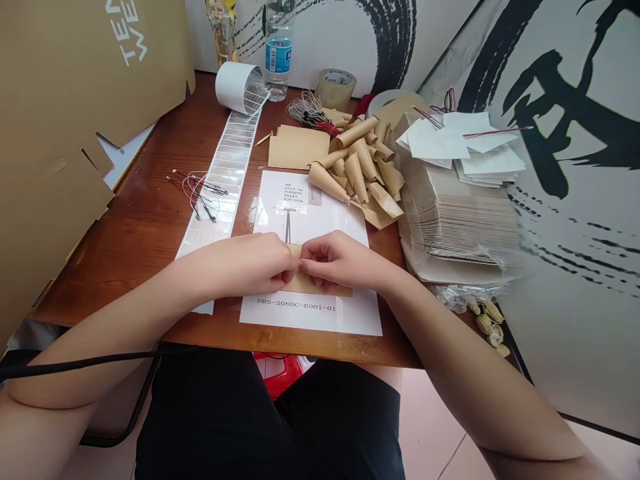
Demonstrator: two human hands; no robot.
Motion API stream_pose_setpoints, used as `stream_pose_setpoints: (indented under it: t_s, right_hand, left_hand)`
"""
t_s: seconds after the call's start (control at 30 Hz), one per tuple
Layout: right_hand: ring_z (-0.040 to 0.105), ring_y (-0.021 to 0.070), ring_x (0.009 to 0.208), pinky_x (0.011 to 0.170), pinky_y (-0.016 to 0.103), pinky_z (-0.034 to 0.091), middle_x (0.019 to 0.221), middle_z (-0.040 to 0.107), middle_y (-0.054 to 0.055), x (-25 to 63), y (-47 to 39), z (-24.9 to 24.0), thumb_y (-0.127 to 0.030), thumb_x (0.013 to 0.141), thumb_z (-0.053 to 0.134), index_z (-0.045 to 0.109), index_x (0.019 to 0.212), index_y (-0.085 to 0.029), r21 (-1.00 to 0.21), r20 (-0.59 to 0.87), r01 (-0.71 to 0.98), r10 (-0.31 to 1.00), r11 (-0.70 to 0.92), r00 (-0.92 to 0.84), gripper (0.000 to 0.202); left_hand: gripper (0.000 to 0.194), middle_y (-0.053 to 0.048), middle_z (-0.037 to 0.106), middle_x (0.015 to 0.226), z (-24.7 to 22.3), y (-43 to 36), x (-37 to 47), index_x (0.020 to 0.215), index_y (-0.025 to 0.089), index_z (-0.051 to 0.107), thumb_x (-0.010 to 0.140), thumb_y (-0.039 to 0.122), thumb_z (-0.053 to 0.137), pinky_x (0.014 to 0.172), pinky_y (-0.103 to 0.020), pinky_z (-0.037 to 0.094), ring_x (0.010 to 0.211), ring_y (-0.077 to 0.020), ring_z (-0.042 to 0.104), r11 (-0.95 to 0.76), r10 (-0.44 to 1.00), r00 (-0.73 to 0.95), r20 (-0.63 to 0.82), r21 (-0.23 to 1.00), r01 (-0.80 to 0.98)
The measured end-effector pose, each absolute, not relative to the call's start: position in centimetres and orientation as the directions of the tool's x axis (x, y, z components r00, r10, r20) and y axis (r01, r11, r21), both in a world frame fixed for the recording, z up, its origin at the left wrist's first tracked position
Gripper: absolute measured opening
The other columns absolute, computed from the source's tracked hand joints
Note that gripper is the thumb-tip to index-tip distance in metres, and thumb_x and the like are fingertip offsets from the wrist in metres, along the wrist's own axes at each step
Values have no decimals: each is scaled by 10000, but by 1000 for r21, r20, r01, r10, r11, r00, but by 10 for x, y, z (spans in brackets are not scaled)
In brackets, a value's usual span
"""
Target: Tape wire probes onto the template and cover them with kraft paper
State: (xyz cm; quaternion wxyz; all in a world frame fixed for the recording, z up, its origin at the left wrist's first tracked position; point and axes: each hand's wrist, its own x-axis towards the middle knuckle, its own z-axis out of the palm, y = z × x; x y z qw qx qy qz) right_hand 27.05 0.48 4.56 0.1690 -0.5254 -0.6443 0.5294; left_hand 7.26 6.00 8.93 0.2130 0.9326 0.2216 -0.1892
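Both my hands meet over a flat piece of brown kraft paper [320, 288] that lies on a printed white sheet [320, 319]. My left hand [265, 262] is closed, its fingers curled down at the left part of the brown paper. From the right, my right hand [336, 259] has thumb and forefinger pinched together, almost touching the left fingertips. Whatever the fingers pinch, if anything, is hidden or too small to make out. On the sheet above the hands show a printed drawing and small text.
A label strip [235, 153] unrolls down the left, with thin wires [197, 190] on it. Rolled kraft papers [357, 163] and flat brown sheets [299, 147] lie behind. At right stands a stack of cards [450, 213]. A bottle [279, 57] and tape roll [336, 89] stand behind; a cardboard box [90, 87] borders the left.
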Motion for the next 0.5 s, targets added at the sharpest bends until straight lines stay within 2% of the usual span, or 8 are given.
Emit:
stream_pose_setpoints:
  t_s: [0.3,0.4,0.5]
  right_hand:
    - [572,110,464,530,257,423,568,619,-42,270,3,46,-275,866,592,572,695,-208,-850,-321,520,863,-81,-390,185]
    - [522,101,521,570,253,387,583,594,-46,264,-2,47,-219,836,606,574,703,-207,-806,-181,585,903,91,-390,138]
    - [482,95,564,599,249,356,611,565,-60,257,-7,46,-193,813,650,576,742,-210,-765,-59,603,909,225,-414,104]
  left_hand:
    - [195,-24,668,775,89,65,66,721,209,666,858,149,541,547,-277,346,629,-141,570,-783,326,850,-413,387,488]
    - [167,-9,705,812,88,70,64,799,228,711,846,153,570,573,-266,377,685,-149,615,-748,329,852,-407,438,498]
    - [124,-3,704,773,86,76,63,783,219,689,849,184,590,574,-263,385,666,-150,612,-742,350,850,-393,438,508]
